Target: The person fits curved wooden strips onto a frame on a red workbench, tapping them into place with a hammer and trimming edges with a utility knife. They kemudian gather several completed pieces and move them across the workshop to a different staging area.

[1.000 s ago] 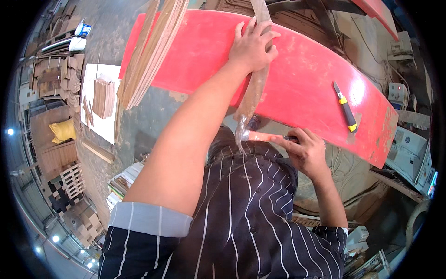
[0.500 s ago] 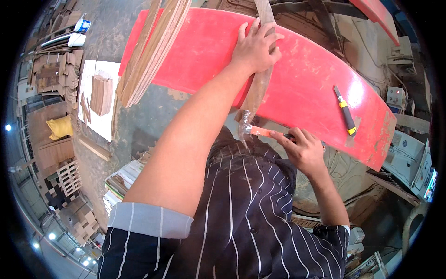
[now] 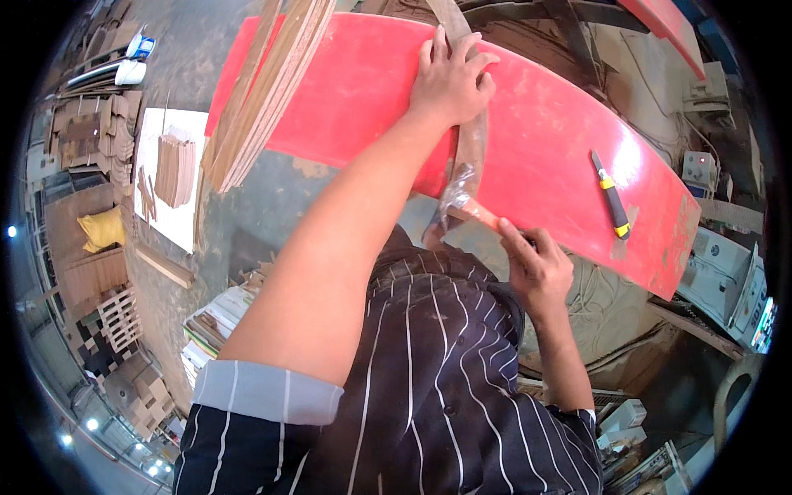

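A curved wooden piece [image 3: 473, 147] lies across the red tabletop [image 3: 363, 107], its near end reaching past the table edge toward my body. My left hand [image 3: 450, 87] is laid over the piece, with the fingers spread and curled about its sides. In my right hand [image 3: 540, 268] is a claw hammer [image 3: 478, 213] with an orange and black handle, gripped with the fingers wrapped round it. The slightly blurred hammer head is over the near part of the wooden piece; whether they touch I cannot tell. A black and yellow utility knife [image 3: 612, 202] rests on the table to the right.
Long wooden strips [image 3: 272, 99] lie stacked across the table's left part. On the floor to the left are a white board [image 3: 153, 219] with a bundle of small slats [image 3: 175, 171], and a yellow bag [image 3: 102, 227]. Grey equipment [image 3: 722, 268] stands at the right.
The hammer has risen away from my body and tilted, its head now over the wooden piece's near part. The wooden piece has turned slightly, its far end shifting left. My left hand keeps its hold.
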`<state>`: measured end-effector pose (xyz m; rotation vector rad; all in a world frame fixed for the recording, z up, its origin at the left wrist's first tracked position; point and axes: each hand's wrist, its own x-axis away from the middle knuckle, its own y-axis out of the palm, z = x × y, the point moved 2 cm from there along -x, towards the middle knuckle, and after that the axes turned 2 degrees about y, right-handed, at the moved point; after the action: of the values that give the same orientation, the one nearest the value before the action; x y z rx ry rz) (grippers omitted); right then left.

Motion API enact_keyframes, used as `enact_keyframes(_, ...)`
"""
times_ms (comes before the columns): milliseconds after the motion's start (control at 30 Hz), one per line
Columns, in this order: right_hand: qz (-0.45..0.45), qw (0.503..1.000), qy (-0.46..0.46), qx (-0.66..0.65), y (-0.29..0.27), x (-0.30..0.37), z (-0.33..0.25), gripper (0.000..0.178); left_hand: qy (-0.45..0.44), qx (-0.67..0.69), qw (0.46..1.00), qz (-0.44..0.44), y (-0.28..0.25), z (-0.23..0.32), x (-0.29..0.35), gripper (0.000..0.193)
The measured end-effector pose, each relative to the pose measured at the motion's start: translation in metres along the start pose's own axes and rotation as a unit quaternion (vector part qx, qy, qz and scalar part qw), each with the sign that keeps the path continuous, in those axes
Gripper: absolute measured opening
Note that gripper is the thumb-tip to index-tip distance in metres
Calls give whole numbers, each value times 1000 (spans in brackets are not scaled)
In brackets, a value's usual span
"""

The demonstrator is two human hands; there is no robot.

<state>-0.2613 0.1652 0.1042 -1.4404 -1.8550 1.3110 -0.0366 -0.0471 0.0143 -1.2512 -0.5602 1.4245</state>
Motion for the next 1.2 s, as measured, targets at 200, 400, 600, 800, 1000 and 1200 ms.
enact_keyframes(200,-19,998,53,-1,4,-1,9,46,-1,8,1000,-3,0,0,0,40)
enact_keyframes(400,60,979,187,-51,-17,-15,34,45,0,-2,1000,-2,0,0,0,40)
enact_keyframes(600,-57,998,-7,-39,-10,-14,1,47,-1,14,1000,-2,2,0,0,40)
enact_keyframes(800,59,943,244,-219,-1,-13,80,36,10,26,1000,-13,-5,2,1,43)
enact_keyframes(1000,-142,840,343,-396,-25,-44,49,47,11,40,999,-15,-9,1,1,46)
enact_keyframes(1200,-165,852,318,-383,-2,-59,68,44,9,36,999,-13,-11,3,0,46)
